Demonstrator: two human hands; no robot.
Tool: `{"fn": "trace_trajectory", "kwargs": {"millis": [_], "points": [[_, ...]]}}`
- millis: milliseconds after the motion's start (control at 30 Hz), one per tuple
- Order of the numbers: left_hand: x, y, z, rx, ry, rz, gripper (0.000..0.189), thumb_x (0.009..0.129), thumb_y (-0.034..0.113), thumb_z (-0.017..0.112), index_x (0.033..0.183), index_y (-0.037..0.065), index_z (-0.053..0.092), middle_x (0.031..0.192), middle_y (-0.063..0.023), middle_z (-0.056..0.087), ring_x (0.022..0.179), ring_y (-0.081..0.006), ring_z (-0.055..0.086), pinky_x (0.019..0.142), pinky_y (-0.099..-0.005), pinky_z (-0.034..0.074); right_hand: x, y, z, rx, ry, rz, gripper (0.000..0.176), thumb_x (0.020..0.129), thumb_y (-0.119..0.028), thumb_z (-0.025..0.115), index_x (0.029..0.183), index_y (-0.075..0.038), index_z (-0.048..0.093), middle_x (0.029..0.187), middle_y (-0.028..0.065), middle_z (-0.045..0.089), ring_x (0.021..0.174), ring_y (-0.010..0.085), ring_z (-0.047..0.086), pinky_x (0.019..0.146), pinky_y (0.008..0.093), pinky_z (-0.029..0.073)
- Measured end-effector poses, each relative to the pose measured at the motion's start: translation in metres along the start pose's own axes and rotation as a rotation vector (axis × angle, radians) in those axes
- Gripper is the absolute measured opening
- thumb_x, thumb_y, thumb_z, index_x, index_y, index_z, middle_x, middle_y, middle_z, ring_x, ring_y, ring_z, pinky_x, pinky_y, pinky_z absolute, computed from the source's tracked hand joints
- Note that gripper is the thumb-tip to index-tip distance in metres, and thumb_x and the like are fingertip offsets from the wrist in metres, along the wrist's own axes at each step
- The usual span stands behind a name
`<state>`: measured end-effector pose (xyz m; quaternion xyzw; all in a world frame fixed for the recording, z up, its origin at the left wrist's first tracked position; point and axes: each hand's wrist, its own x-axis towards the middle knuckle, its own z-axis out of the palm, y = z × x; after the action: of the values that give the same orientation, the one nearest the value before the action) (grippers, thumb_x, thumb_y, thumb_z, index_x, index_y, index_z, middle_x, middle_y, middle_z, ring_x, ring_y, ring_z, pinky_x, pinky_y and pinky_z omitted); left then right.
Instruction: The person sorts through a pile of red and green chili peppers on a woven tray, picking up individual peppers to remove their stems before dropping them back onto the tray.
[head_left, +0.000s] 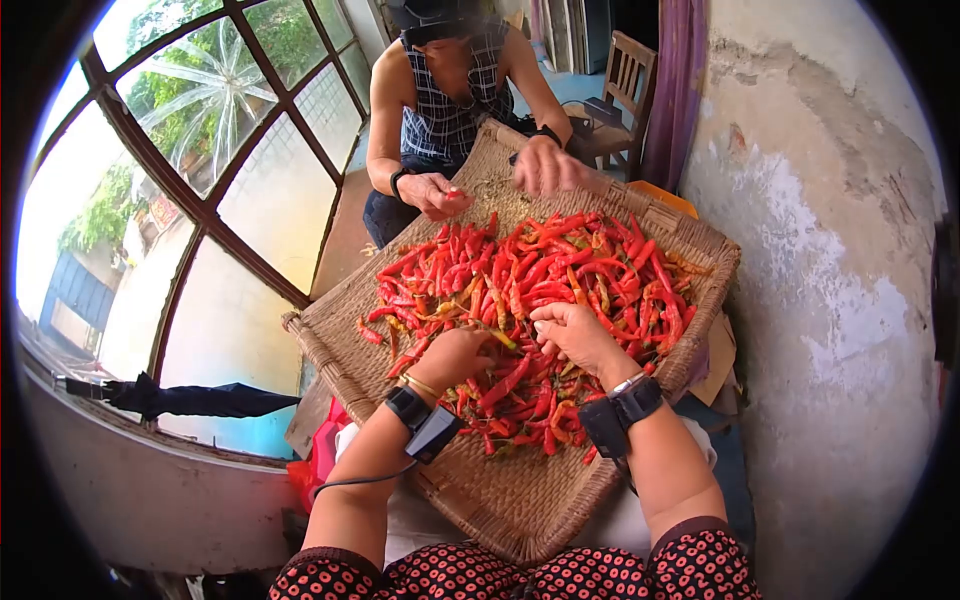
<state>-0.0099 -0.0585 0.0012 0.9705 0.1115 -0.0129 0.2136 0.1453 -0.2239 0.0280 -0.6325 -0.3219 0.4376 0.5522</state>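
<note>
A big heap of red chili peppers (560, 270), a few of them orange or yellowish, lies on a square woven tray (520, 510) in front of me. My left hand (455, 360) is over the near left part of the heap, fingers curled closed around a yellowish chili pepper (502, 340). Just to the right, my right hand (580, 338) is closed in a pinch low over the chili peppers. What sits between its thumb and fingertips is too small to make out. Both my wrists carry dark strapped devices.
Across the tray a person (455, 90) sits holding a small red piece in one hand; their other hand is blurred. Pale bits (495, 200) lie at the tray's far corner. A window stands left, with a folded umbrella (215, 399) below. A rough wall (820, 270) rises right; a wooden chair (630, 90) is behind.
</note>
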Motion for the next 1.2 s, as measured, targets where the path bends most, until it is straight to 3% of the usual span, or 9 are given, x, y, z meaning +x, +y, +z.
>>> {"fn": "trace_trajectory", "kwargs": {"millis": [233, 300, 467, 567, 633, 667, 800, 1000, 1200], "points": [[-0.021, 0.023, -0.01, 0.088, 0.098, -0.018, 0.021, 0.07, 0.02, 0.06, 0.085, 0.006, 0.061, 0.081, -0.01, 0.063, 0.076, -0.0285, 0.06, 0.065, -0.0382, 0.047, 0.0, 0.004, -0.005, -0.029, 0.061, -0.043, 0.022, 0.084, -0.014, 0.055, 0.098, 0.003, 0.058, 0.074, 0.0029, 0.058, 0.058, 0.0093, 0.054, 0.055, 0.0235, 0.045], [-0.03, 0.034, -0.025, -0.226, 0.104, -0.058, 0.015, 0.072, 0.016, 0.06, 0.083, 0.006, 0.065, 0.074, -0.0093, 0.063, 0.066, -0.0236, 0.061, 0.06, -0.0337, 0.048, 0.0, 0.009, -0.006, -0.023, 0.082, -0.045, 0.022, 0.084, -0.014, 0.055, 0.097, 0.003, 0.059, 0.074, 0.0033, 0.058, 0.058, 0.0097, 0.055, 0.055, 0.0236, 0.045], [-0.022, 0.027, -0.057, -0.419, 0.201, -0.285, 0.016, 0.076, 0.012, 0.063, 0.086, 0.001, 0.064, 0.061, -0.0072, 0.059, 0.058, -0.0125, 0.056, 0.057, -0.0264, 0.046, 0.01, 0.028, -0.009, -0.009, 0.134, -0.082, 0.023, 0.084, -0.015, 0.055, 0.098, 0.003, 0.059, 0.074, 0.004, 0.059, 0.058, 0.0103, 0.055, 0.055, 0.0242, 0.046], [-0.005, 0.011, -0.057, -0.801, 0.4, -0.366, 0.024, 0.075, 0.014, 0.064, 0.093, -0.002, 0.061, 0.072, -0.0124, 0.062, 0.065, -0.0189, 0.06, 0.062, -0.0296, 0.048, -0.002, 0.009, -0.005, 0.002, 0.137, -0.071, 0.022, 0.085, -0.014, 0.054, 0.098, 0.003, 0.059, 0.073, 0.0031, 0.059, 0.057, 0.0097, 0.055, 0.053, 0.0235, 0.045], [0.008, 0.005, -0.04, -0.166, 0.86, -0.25, 0.031, 0.075, 0.017, 0.064, 0.099, -0.003, 0.059, 0.084, -0.0175, 0.063, 0.076, -0.0268, 0.062, 0.068, -0.034, 0.048, 0.0, 0.008, -0.007, 0.047, 0.143, -0.085, 0.022, 0.085, -0.014, 0.054, 0.099, 0.002, 0.059, 0.072, 0.0025, 0.058, 0.057, 0.0089, 0.055, 0.053, 0.0228, 0.044], [0.01, -0.002, -0.026, -0.092, 0.866, -0.124, 0.038, 0.074, 0.018, 0.065, 0.105, -0.002, 0.056, 0.092, -0.0208, 0.061, 0.084, -0.0316, 0.061, 0.072, -0.0374, 0.047, 0.0, 0.006, -0.009, 0.103, 0.161, -0.105, 0.022, 0.085, -0.014, 0.054, 0.099, 0.002, 0.059, 0.072, 0.002, 0.058, 0.057, 0.0082, 0.054, 0.052, 0.022, 0.044], [0.011, 0.021, 0.005, -0.116, 0.252, -0.145, 0.048, 0.075, 0.026, 0.063, 0.114, 0.001, 0.05, 0.091, -0.0201, 0.062, 0.082, -0.0316, 0.061, 0.07, -0.0397, 0.048, -0.009, -0.005, -0.015, 0.351, 0.165, -0.15, 0.021, 0.087, -0.017, 0.052, 0.099, -0.001, 0.059, 0.072, 0.0018, 0.058, 0.057, 0.0072, 0.054, 0.051, 0.0194, 0.042], [0.04, 0.07, 0.022, 0.119, 0.393, -0.249, 0.058, 0.073, 0.035, 0.063, 0.119, 0.004, 0.044, 0.079, -0.0182, 0.061, 0.078, -0.0332, 0.061, 0.063, -0.0414, 0.049, -0.01, 0.002, -0.011, 0.308, 0.159, -0.05, 0.021, 0.086, -0.021, 0.054, 0.096, -0.003, 0.06, 0.071, 0.0017, 0.058, 0.058, 0.007, 0.054, 0.049, 0.019, 0.041], [0.056, 0.047, 0.031, 0.113, 0.366, -0.449, 0.032, 0.074, 0.024, 0.06, 0.099, 0.004, 0.054, 0.081, -0.0163, 0.062, 0.075, -0.0332, 0.061, 0.062, -0.0424, 0.048, -0.014, -0.002, -0.018, 0.25, 0.156, -0.047, 0.023, 0.088, -0.021, 0.051, 0.102, -0.004, 0.057, 0.075, 0.0029, 0.06, 0.06, 0.007, 0.055, 0.051, 0.0194, 0.043]]}}
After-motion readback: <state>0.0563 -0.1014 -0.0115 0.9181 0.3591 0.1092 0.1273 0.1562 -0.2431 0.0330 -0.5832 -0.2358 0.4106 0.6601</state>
